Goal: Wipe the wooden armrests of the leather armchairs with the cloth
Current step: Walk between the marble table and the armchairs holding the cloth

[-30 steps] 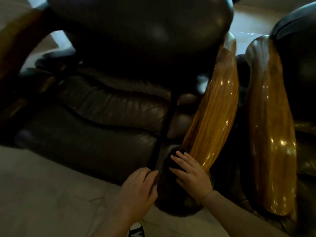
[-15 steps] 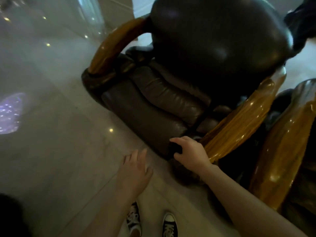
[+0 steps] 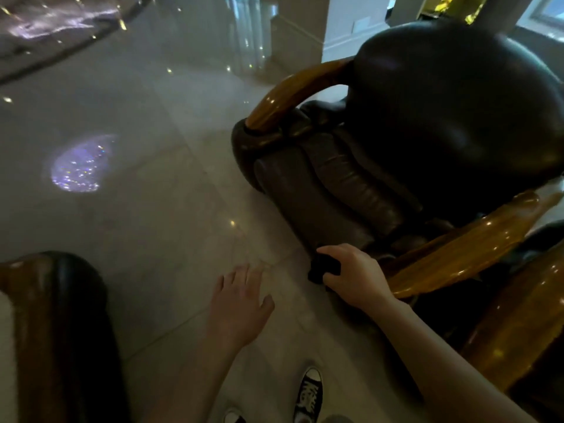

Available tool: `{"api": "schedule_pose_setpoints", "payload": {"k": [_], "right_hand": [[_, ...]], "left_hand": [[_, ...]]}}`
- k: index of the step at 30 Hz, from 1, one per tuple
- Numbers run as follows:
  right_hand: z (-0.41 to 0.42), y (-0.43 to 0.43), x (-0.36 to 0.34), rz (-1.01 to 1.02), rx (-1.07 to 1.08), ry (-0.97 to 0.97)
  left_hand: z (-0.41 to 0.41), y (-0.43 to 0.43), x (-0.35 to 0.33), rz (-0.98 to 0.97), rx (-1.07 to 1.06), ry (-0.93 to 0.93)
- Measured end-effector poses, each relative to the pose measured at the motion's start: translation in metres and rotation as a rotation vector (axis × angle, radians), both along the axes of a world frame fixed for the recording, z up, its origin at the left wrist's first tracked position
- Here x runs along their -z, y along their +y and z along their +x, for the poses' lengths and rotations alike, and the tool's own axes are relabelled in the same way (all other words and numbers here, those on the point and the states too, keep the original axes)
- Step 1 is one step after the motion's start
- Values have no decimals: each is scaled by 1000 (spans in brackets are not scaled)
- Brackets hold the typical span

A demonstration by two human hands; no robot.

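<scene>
A dark leather armchair (image 3: 451,117) stands at the right, with two glossy wooden armrests. Its near armrest (image 3: 457,254) runs from the right edge down to my right hand (image 3: 357,276). That hand is shut on a small dark cloth (image 3: 323,267) at the armrest's front tip. The far armrest (image 3: 293,93) curves along the chair's other side. My left hand (image 3: 238,303) hovers over the floor with fingers spread, holding nothing. The wooden armrest (image 3: 512,325) of a second armchair shows at the far right.
Shiny pale floor tiles (image 3: 152,209) spread to the left, with a purple light patch (image 3: 79,166). The arm of another dark chair (image 3: 61,331) fills the lower left corner. My black-and-white shoes (image 3: 309,392) stand at the bottom. A white pillar (image 3: 341,22) rises behind.
The view has pulled back and swung left, showing more floor and another chair. My left hand has left the chair front and spread open over the floor. My right hand stays on the cloth.
</scene>
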State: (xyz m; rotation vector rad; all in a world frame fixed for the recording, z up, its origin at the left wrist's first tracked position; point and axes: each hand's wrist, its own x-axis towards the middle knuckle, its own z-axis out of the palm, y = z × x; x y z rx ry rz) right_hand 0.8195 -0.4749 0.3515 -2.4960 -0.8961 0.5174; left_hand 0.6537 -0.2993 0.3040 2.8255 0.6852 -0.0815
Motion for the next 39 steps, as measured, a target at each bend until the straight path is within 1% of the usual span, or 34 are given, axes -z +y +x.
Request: {"api": "schedule_pose_setpoints", "payload": {"k": [3,7,12,15,20,28,32,35,39], "right_hand": [[-26,20,-7,14,-31,3],[-61,45,-13,33,-67,11],[-103,77,-30,35,-123,2],[-125,96,-37,51,-158,-12],[-150,127,-40,58,-216,6],[-159,192,-29,30,-408,50],[-153,223,-25,20,-544,94],[-153,244,-23,5,-643,147],[-162,270,-20,-26,-817,146]], "left_hand": [[-32,15,-7,-20,-36,16],[-72,36,-20,-2,-97,-10],[-128,63,-29,-29,-177,-20],[-158,78,-32,-32,-219,-63],[-197,96,-38,-31,-287,-69],[-229,115,-33,-36,-518,-10],[-237,113,-29,-63,-649,15],[-244,107,-27,-94,-790,36],[-261,95,-21,-92,-916,21]]}}
